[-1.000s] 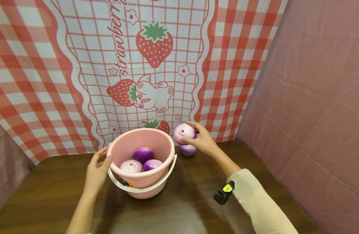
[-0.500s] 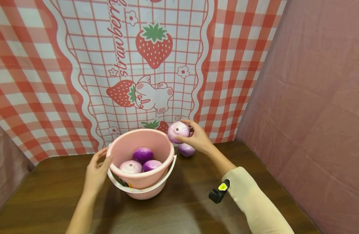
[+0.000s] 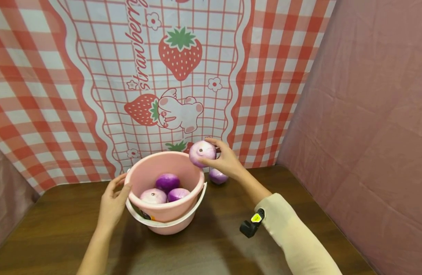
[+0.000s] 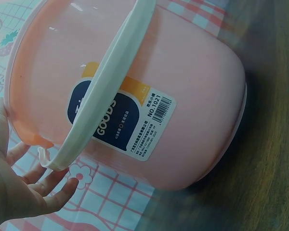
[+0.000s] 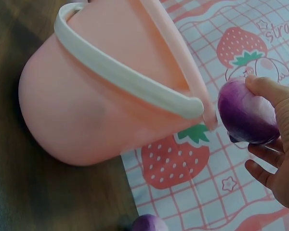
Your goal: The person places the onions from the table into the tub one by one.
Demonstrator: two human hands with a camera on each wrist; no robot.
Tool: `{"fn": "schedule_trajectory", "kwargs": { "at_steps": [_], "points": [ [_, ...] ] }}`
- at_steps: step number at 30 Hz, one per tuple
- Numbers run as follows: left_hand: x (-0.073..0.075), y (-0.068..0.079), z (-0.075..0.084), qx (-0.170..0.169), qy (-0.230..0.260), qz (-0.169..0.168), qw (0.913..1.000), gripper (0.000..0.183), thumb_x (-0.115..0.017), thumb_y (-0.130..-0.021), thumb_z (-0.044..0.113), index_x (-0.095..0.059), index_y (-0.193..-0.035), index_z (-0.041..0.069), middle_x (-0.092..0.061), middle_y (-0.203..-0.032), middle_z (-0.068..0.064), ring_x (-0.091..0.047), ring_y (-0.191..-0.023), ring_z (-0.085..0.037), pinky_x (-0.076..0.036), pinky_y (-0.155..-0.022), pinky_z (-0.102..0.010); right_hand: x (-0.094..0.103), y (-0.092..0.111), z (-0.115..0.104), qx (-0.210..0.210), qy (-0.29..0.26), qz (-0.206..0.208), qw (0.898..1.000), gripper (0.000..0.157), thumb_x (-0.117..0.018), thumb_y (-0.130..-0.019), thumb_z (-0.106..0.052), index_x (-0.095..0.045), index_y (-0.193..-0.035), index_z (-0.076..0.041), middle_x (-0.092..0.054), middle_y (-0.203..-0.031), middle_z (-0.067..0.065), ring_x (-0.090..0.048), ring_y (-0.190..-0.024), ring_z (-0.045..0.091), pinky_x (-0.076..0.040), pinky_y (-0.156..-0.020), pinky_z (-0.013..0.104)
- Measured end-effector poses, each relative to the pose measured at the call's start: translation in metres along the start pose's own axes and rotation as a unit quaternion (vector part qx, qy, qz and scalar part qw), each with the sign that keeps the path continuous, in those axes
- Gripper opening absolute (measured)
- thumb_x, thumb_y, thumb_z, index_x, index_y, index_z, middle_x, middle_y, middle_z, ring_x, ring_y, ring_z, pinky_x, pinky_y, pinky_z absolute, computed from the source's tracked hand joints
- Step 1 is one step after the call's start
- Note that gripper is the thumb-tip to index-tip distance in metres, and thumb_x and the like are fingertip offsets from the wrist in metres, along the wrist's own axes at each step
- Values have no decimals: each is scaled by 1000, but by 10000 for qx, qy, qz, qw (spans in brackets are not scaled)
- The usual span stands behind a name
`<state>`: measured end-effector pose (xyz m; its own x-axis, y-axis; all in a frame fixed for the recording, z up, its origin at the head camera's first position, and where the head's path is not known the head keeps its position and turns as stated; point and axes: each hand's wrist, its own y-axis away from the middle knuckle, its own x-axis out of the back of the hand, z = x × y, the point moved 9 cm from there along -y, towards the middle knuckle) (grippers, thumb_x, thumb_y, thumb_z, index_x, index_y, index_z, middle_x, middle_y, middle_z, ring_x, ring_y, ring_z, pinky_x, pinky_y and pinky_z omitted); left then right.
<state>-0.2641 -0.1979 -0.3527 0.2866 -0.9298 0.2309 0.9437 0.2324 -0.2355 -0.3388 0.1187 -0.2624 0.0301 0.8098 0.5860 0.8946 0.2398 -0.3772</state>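
A pink bucket (image 3: 169,217) with a white handle (image 3: 183,220) stands on the table. Inside lie a pale onion (image 3: 154,196) and two purple onions, one darker (image 3: 168,182) and one lighter (image 3: 178,194). My left hand (image 3: 113,202) holds the bucket's left rim, thumb at the lip and fingers on the outside by the handle's hinge, as the left wrist view shows. Between thumb and fingers, my right hand (image 3: 226,160) grips a purple-and-white onion (image 3: 202,153) raised at the bucket's right rim. Another purple onion (image 3: 218,176) rests on the table beneath that hand, partly covered by it.
The dark wooden table (image 3: 218,252) extends in front of the bucket. A strawberry-print cloth (image 3: 183,88) hangs close behind, and a pink cloth (image 3: 365,114) hangs along the right side. A small black device (image 3: 251,225) is at the right sleeve.
My right hand has carried its onion leftward and slightly up, to the bucket's right rim. More of the onion on the table shows beneath it. My left hand and the bucket stay put.
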Motion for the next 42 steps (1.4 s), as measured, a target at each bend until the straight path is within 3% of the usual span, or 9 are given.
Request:
{"fn": "schedule_trajectory", "kwargs": {
  "at_steps": [9,20,35,42],
  "points": [
    [0,2,3,-45,-45,79,9999,43,-50,-96,25,-46,-136,8,-51,-132,-16,-49,-81,16,-44,-69,-8,-11,-5,-13,123,-246,-121,9995,66,-78,-74,-33,-50,-133,-24,-54,-128,1,-52,-106,23,-50,-79,33],
    [-1,2,4,-19,-91,86,9999,43,-50,-96,27,-46,-135,10,-52,-131,-14,-49,-81,17,-45,-68,-9,-23,-8,-23,212,-288,-229,9991,70,-79,-73,-35,-49,-134,-19,-55,-127,0,-52,-107,22,-49,-81,35],
    [-1,1,3,-39,-41,53,10000,44,-49,-96,24,-44,-137,8,-49,-134,-18,-48,-81,17,-44,-69,-8,-43,-8,-31,154,-527,-254,9982,68,-79,-73,-33,-50,-133,-20,-57,-121,-1,-52,-102,18,-48,-78,29],
    [0,3,3,-31,23,26,10000,44,-49,-96,23,-44,-137,8,-48,-135,-20,-48,-80,17,-43,-68,-7,-53,-9,-39,371,-546,-380,9971,69,-79,-73,-28,-49,-134,-17,-57,-124,2,-55,-99,19,-49,-81,30]
  ]
}}
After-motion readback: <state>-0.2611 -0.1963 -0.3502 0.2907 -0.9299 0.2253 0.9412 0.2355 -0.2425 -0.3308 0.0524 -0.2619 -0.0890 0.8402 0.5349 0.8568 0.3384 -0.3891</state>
